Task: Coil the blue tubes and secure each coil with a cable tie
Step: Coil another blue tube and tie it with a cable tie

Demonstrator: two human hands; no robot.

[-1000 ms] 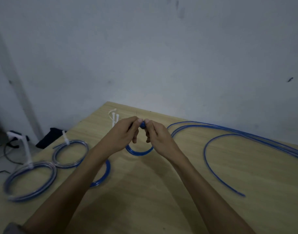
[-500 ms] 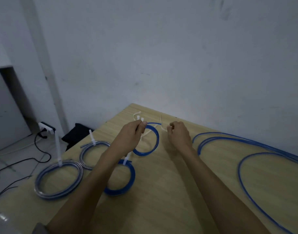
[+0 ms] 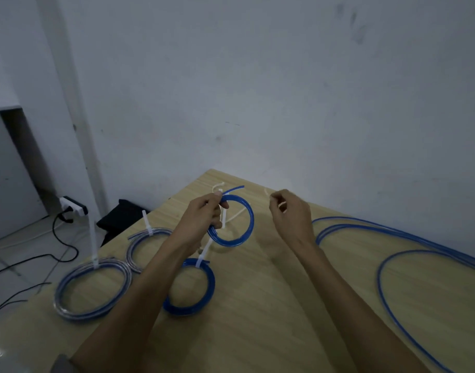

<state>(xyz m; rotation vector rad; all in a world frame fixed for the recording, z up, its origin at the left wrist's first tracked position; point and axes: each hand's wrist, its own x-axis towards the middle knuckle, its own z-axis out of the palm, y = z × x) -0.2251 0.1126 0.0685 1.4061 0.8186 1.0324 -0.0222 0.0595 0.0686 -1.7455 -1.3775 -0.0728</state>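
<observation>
Left hand (image 3: pixel 201 219) raised over the wooden worktop (image 3: pixel 258 319), fingers curled around a small blue coil (image 3: pixel 231 224) and pinching it at the upper left side, next to a white cable tie (image 3: pixel 223 216) hanging down there. One loose end of tube sticking out at the top of this coil. Coil held tilted, above the worktop and not resting on it.

Right hand (image 3: pixel 290 211) just to the right, apart from the coil, fingers curled with thumb and index pinching a thin white strip (image 3: pixel 281 204) (probably another tie, too blurred to say for sure).

On the worktop, three finished coils, each with a white tie standing up: a blue one (image 3: pixel 189 289) below the left wrist, a paler one (image 3: pixel 142 246) behind the left forearm, a larger one (image 3: pixel 93 289) near the left edge. Long loose blue tubes (image 3: pixel 392 265) lying in wide curves on the right side, well apart from the hands. More white ties (image 3: pixel 217 186) at the far corner of the worktop.

Beyond the worktop, on the floor at left: a white power strip (image 3: pixel 72 207) with black cables (image 3: pixel 58 238), and a dark bag-like thing (image 3: pixel 120 215) against the wall.

No brand, label or writing readable anywhere.
</observation>
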